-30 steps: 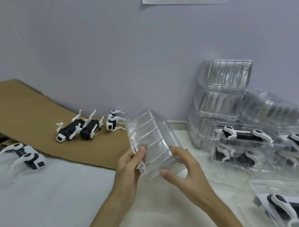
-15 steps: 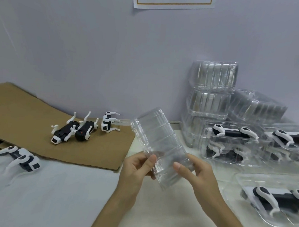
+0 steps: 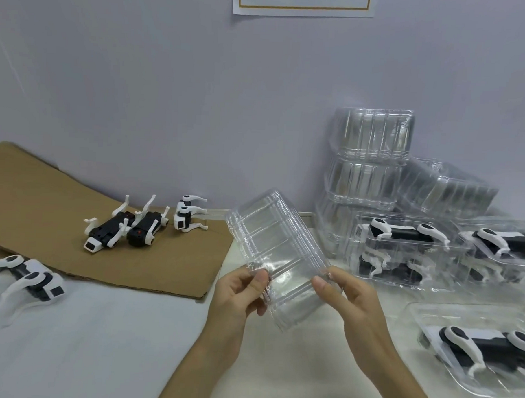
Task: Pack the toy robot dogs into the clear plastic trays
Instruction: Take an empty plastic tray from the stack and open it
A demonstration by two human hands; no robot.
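Four black-and-white plastic toy robot dogs [image 3: 107,234] lie unpacked at the left: one on its side on the white worktop [image 3: 98,357], three on the brown cardboard sheet [image 3: 45,195] behind it. They look light and rigid. Their thin white legs stick out and could snag or snap, so the black body is probably the safest place to grip.

At centre, the left hand [image 3: 239,297] pinches the near left edge of a ribbed clear plastic tray [image 3: 277,253]. The right hand [image 3: 352,308] pinches its near right edge. Between them they hold it tilted above the worktop, and it may be several trays nested together. It looks thin, springy and slick. I would hold it by the stiffer rim, since squeezing the walls would likely buckle them.

To the right, stacks of empty clear trays [image 3: 367,182] lean against the wall. Closed trays with dogs inside [image 3: 403,253] sit in front of them. An open tray holding one dog [image 3: 475,316] lies nearest. These crowd the right side, and the cardboard's edge lies just left of the hands.
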